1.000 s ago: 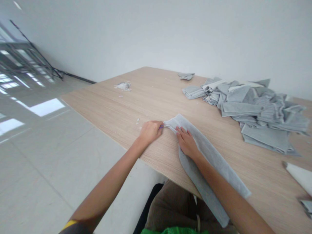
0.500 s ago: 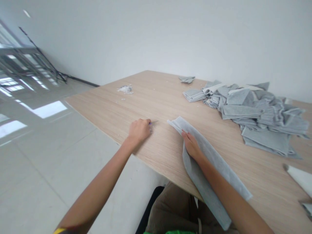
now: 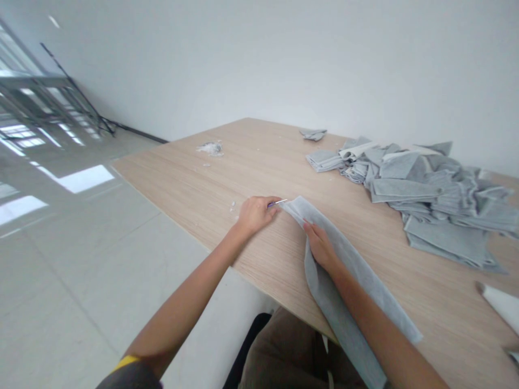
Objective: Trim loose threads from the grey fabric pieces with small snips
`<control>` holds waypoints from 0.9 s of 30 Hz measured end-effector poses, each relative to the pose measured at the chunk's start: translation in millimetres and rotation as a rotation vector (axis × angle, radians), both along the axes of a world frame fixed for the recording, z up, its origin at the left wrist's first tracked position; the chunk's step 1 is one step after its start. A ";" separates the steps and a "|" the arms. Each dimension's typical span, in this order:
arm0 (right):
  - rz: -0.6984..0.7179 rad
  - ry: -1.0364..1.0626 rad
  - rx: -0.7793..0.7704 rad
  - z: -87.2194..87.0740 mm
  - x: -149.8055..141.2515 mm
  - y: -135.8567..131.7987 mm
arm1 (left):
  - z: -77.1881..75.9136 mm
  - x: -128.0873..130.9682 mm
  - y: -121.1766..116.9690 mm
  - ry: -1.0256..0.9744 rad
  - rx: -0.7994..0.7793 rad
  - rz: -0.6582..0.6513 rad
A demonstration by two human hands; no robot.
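Note:
A long grey cloth strip [image 3: 357,270] lies across the near edge of the wooden table [image 3: 227,173] and hangs off toward my lap. My right hand [image 3: 322,246] rests flat on it, fingers stretched out, pressing the cloth down. My left hand [image 3: 255,212] is closed round a small tool with a purple handle and thin metal tip [image 3: 277,203]. The tip points at the far end of the strip and touches or nearly touches its edge.
A big heap of grey cloth pieces [image 3: 425,186] covers the right back of the table. A small folded grey piece [image 3: 313,133] lies behind it, a clump of lint [image 3: 211,148] at the back left. White flecks [image 3: 233,205] sit beside my left hand. A white object [image 3: 500,302] lies at the right edge.
My left hand pulled the tool away to the left half a second ago, then came back right so the tip is at the cloth's end again. My right hand stays on the cloth.

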State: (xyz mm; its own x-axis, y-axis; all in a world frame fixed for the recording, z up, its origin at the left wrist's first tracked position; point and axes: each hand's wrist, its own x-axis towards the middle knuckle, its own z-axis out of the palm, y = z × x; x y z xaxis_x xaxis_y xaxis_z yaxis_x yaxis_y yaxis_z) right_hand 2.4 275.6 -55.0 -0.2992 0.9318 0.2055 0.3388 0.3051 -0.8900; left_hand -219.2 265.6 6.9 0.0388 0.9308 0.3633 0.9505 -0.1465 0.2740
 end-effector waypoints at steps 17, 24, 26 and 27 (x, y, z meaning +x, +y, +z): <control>-0.013 -0.064 -0.030 7.4 -1.0 -4.2 | -17.4 -2.1 10.2 0.075 0.028 -0.067; -0.036 -0.093 -0.053 6.7 0.0 -3.9 | -5.2 -12.8 -0.5 0.094 -0.006 0.046; -0.032 -0.098 -0.052 7.4 0.0 -4.1 | -1.0 -20.8 -6.3 0.105 -0.012 0.095; -0.026 -0.097 -0.049 7.9 -0.1 -4.3 | 1.1 -25.7 -9.9 0.112 -0.016 0.121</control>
State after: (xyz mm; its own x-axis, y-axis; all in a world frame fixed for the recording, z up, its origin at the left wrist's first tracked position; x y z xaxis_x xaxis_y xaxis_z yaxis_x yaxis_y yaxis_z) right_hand 2.3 271.3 -47.1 -0.2907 0.9479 0.1303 0.4316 0.2515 -0.8663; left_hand -244.8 255.7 7.9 -0.0341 0.9368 0.3481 0.9857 -0.0260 0.1665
